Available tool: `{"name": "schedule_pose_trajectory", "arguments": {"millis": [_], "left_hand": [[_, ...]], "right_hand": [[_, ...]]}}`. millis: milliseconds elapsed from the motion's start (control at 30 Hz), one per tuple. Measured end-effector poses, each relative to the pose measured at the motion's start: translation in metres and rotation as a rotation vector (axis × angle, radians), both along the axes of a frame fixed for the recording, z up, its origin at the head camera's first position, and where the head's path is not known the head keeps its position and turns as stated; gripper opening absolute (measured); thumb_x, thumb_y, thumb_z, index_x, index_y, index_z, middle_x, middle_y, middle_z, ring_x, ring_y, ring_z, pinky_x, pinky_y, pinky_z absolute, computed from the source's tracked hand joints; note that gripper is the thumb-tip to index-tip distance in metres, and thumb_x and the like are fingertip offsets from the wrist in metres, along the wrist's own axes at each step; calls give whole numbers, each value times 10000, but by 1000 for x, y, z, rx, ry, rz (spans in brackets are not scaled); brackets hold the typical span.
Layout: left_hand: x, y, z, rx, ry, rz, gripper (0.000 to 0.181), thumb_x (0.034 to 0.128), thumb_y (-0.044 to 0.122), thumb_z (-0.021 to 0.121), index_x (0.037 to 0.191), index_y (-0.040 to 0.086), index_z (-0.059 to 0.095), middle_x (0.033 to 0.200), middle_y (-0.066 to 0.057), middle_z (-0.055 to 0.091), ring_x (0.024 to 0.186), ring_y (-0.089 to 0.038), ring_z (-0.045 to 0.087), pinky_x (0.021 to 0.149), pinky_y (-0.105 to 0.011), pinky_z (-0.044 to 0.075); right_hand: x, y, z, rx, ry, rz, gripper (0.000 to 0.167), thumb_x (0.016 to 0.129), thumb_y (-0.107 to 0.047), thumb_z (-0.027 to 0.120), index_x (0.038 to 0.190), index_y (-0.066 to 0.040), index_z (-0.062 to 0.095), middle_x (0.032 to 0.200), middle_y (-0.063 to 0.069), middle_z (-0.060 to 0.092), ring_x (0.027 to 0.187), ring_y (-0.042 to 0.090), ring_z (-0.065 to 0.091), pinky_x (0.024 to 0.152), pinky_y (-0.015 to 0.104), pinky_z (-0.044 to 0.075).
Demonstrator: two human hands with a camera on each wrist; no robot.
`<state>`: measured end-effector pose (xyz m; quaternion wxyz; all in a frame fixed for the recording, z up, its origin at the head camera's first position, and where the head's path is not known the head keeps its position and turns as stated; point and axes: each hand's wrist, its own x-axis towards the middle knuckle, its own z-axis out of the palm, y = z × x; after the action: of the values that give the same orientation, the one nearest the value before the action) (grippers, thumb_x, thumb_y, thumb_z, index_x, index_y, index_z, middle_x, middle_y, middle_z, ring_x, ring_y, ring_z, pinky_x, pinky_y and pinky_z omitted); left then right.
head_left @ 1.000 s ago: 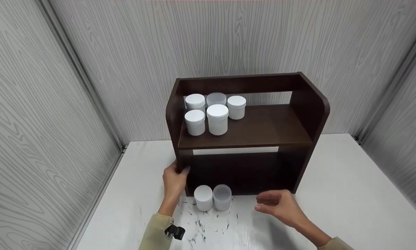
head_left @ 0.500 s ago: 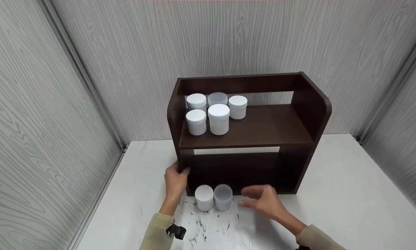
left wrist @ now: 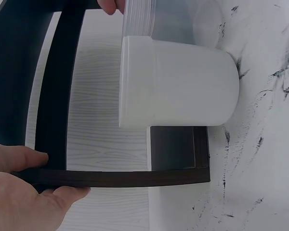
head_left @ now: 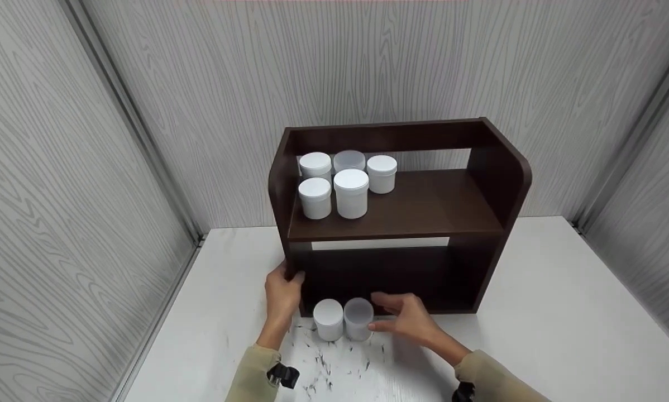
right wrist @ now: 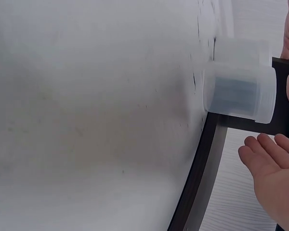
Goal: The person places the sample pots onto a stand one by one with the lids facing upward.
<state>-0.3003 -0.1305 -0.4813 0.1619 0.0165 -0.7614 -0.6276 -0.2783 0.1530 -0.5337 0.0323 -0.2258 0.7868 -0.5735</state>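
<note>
On the left, my left hand (head_left: pixel 281 298) grips the side panel of a dark brown two-tier shelf (head_left: pixel 435 204); the left wrist view shows the thumb and fingers on either side of that panel (left wrist: pixel 120 178). A white lidded jar (head_left: pixel 328 321) stands upright on the table before the shelf. Beside it is a translucent jar (head_left: pixel 359 324), apparently lidless. My right hand (head_left: pixel 412 321) is at this jar's right side, thumb and fingers spread apart. In the right wrist view its straight fingers (right wrist: pixel 267 151) stay clear of the translucent jar (right wrist: pixel 236 94).
Several white lidded jars (head_left: pixel 351 195) and one translucent jar (head_left: pixel 349 161) stand at the left of the upper shelf. Dark scuff marks (head_left: pixel 320 363) cover part of the white table (head_left: pixel 541 290). Grey wood-patterned walls (head_left: pixel 368 61) enclose the back and sides.
My right hand has moved left, from the table before the shelf's right part to the translucent jar's side. My left hand keeps its grip on the panel. The jars have not moved.
</note>
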Motion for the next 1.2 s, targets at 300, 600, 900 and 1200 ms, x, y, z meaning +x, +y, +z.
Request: {"name": "schedule_pose_trajectory", "arguments": {"millis": [300, 600, 900, 1200], "left_hand": [[-1, 1, 0, -15, 10, 18, 467, 994, -35, 592, 1438, -159, 522, 1360, -341, 613, 1289, -442, 596, 1083, -532, 480], [-1, 0, -1, -20, 14, 21, 449, 992, -31, 585, 1420, -159, 542, 1346, -339, 624, 1275, -459, 602, 1068, -538, 492], [-2, 1, 1, -44, 12, 23, 458, 988, -17, 598, 1419, -162, 539, 1336, -317, 638, 1273, -430, 608, 1070, -530, 489], [-1, 0, 1, -58, 2, 36, 463, 977, -17, 602, 1416, -157, 548, 1351, -318, 631, 1284, -435, 600, 1077, -534, 483]], "right_hand": [[-11, -8, -6, -15, -11, 16, 710, 833, -152, 919, 1417, 96, 599, 1423, 248, 614, 1342, 417, 565, 1088, 451, 486], [-16, -14, -10, -25, -33, 46, 755, 810, -131, 935, 1446, 74, 582, 1459, 254, 581, 1330, 429, 572, 1081, 446, 490], [-19, -16, -12, -71, -100, 73, 739, 800, -97, 935, 1435, 71, 595, 1464, 257, 572, 1352, 415, 552, 1097, 464, 471], [-19, -18, -14, -117, -134, 99, 717, 798, -31, 917, 1426, 92, 591, 1418, 263, 606, 1275, 379, 624, 1028, 402, 533]]}}
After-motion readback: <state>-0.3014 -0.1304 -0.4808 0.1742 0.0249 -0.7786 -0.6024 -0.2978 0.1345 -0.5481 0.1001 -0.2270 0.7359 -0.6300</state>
